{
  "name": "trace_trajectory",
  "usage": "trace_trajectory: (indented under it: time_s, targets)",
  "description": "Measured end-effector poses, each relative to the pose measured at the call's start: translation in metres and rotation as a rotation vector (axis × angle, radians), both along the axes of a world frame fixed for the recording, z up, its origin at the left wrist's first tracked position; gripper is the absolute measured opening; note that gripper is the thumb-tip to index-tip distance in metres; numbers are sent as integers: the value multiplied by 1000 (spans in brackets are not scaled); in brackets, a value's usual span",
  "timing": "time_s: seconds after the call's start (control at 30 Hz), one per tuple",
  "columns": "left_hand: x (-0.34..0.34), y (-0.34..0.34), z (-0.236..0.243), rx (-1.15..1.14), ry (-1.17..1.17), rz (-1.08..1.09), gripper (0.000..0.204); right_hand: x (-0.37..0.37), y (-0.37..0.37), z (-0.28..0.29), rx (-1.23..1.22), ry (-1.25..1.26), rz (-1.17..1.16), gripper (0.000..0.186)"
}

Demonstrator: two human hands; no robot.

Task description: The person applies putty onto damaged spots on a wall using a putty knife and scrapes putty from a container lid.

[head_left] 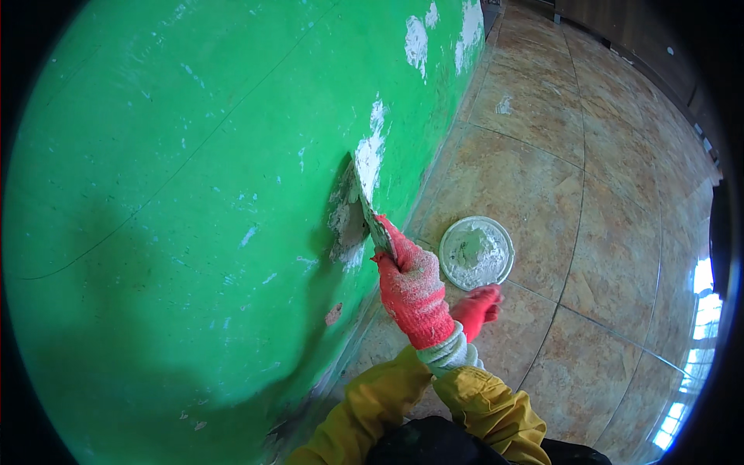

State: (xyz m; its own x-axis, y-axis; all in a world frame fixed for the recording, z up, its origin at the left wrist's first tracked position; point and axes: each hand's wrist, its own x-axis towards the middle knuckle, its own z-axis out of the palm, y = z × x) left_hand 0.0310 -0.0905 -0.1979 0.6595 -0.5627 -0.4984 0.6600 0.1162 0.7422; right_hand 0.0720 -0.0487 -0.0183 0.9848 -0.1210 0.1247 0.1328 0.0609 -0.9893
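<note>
Two hands show, both in red gloves, with two yellow sleeves (496, 403) below them. The right hand (415, 288) grips one scraper (378, 232), which points to 11 o'clock against one green wall (194, 194). A white patch (373, 147) runs up from the blade toward 12 o'clock; more white patches lie farther up the wall. One round tub (511, 256) with white paste (473, 269) sits on the tiled floor (535, 201), at 2 o'clock from the right hand. The left hand (482, 304) is between 3 and 4 o'clock, just beside the tub; the right wrist partly hides it, so I cannot tell whether it holds anything. The scraper's handle is covered by the glove. A dark shape (719, 240) at 3 o'clock is cut off by the rim.
</note>
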Motion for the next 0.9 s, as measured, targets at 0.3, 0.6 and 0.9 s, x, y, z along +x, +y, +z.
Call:
trace_trajectory:
  time_s: [0.3,0.6,0.9]
  targets:
    - [-15,119,7,-588,380,619,32,-24,15,7,-78,93,27,45]
    - [-4,153,109,-819,73,644,34,-36,28,1,120,75,68,33]
    - [-9,158,117,-617,-125,695,33,-35,22,0,251,119,162,33]
